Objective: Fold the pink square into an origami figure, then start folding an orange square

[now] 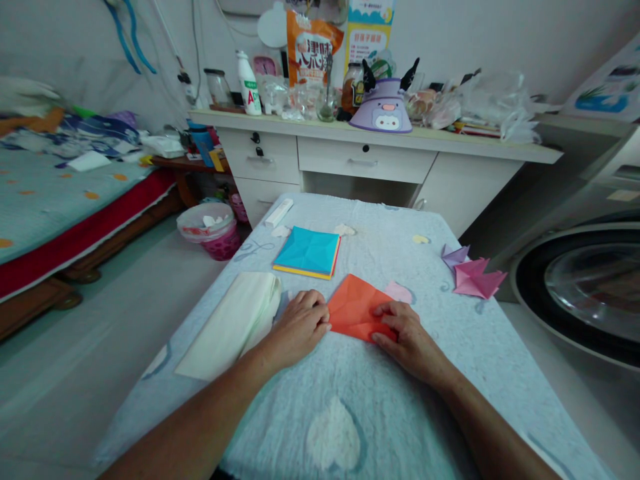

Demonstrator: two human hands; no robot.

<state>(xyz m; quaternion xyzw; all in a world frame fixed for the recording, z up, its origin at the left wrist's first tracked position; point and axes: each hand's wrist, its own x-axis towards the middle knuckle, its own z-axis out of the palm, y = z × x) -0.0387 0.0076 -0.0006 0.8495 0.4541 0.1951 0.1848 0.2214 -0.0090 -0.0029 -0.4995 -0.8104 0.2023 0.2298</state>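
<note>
An orange sheet of folded paper (355, 308) lies on the pale blue table cloth (350, 400) in front of me. My left hand (299, 327) rests knuckles up at the paper's left corner, fingers curled and pinching its edge. My right hand (404, 333) presses on the paper's right side, fingers bent and holding a fold down. A small pink paper piece (400, 291) lies just behind the orange sheet.
A stack of coloured paper with a blue top sheet (307, 252) lies farther back. A folded cream cloth (235, 320) is at the left, pink and purple folded paper shapes (475, 275) at the right. A cluttered white desk (380, 150), a bed (60, 200), a pink bin (210, 230) and a washing machine (585, 287) surround the table.
</note>
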